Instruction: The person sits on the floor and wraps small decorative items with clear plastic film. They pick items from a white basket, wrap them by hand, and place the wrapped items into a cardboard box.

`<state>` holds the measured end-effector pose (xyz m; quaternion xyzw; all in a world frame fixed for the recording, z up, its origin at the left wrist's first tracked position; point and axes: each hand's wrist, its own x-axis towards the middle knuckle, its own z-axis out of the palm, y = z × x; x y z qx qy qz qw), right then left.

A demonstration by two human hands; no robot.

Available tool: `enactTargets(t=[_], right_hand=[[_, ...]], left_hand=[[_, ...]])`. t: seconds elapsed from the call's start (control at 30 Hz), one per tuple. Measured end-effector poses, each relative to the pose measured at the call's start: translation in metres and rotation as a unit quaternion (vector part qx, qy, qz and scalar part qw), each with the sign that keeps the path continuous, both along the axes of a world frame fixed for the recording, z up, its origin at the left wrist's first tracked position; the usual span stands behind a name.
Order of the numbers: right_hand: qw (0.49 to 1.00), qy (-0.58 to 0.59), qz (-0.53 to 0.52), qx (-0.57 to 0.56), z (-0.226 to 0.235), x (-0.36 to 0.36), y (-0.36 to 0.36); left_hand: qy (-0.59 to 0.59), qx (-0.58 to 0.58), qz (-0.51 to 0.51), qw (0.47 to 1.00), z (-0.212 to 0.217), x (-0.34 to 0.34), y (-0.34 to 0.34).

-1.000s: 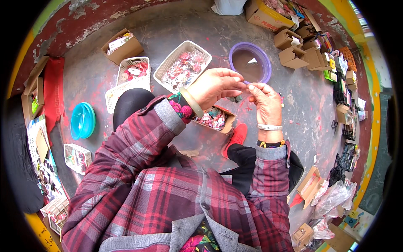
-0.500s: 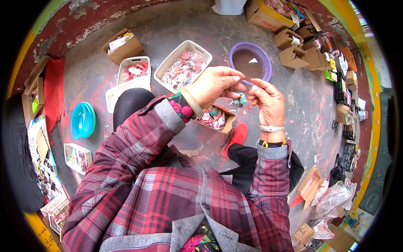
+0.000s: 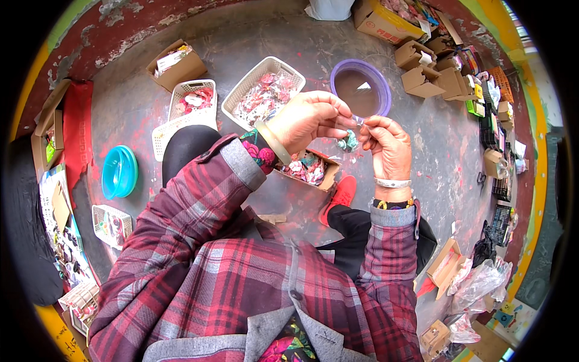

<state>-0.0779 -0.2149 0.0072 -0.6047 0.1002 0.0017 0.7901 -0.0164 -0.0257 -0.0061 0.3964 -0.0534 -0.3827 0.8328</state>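
My left hand [image 3: 315, 119] and my right hand [image 3: 386, 140] are raised in front of me, their fingertips close together. Both pinch a small clear plastic piece [image 3: 359, 120], which looks like the top of a little bag. Just below the fingers hangs a bunched teal-green item [image 3: 348, 142], seemingly inside the clear plastic. Its exact kind is too small to make out. Beneath my left wrist sits an open cardboard box [image 3: 329, 175] with red, white and teal pieces. Past my left hand stands a white basket [image 3: 230, 104] of red and white pieces in clear wrapping.
A purple basin [image 3: 386, 90] lies beyond my right hand. On the left are a smaller white basket [image 3: 209, 86], a cardboard box [image 3: 181, 71] and turquoise basins [image 3: 119, 172]. Cartons [image 3: 421, 82] and crates line the right wall, with plastic bags [image 3: 482, 286] nearer me.
My fingertips have shifted slightly, and more of the clear plastic shows between them. The teal-green item hangs a little differently. My arms have barely moved.
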Motion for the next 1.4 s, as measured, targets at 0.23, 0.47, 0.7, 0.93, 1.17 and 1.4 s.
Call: enactTargets(t=[0.23, 0.47, 0.7, 0.93, 1.17, 1.4], right_hand=[[0.999, -0.02, 0.013, -0.025, 0.001, 0.0, 0.002], [0.997, -0.021, -0.01, -0.07, 0.01, 0.0, -0.006], [0.998, 0.015, 0.036, -0.039, 0.014, 0.003, -0.002], [0.995, -0.035, 0.004, -0.095, 0.004, 0.001, 0.007], [0.972, -0.059, 0.04, -0.222, 0.006, -0.001, 0.006], [0.962, -0.099, 0.058, -0.25, 0.015, -0.004, 0.004]], left_hand=[[-0.053, 0.062, 0.013, 0.997, 0.005, -0.001, -0.001], [-0.1, 0.086, 0.05, 0.99, 0.007, -0.003, -0.003], [-0.158, 0.087, 0.06, 0.982, 0.008, -0.005, -0.004], [-0.192, 0.109, 0.05, 0.974, 0.01, -0.009, -0.008], [-0.2, 0.155, -0.002, 0.968, 0.008, -0.009, -0.006], [-0.199, 0.154, 0.014, 0.968, 0.012, -0.009, -0.004]])
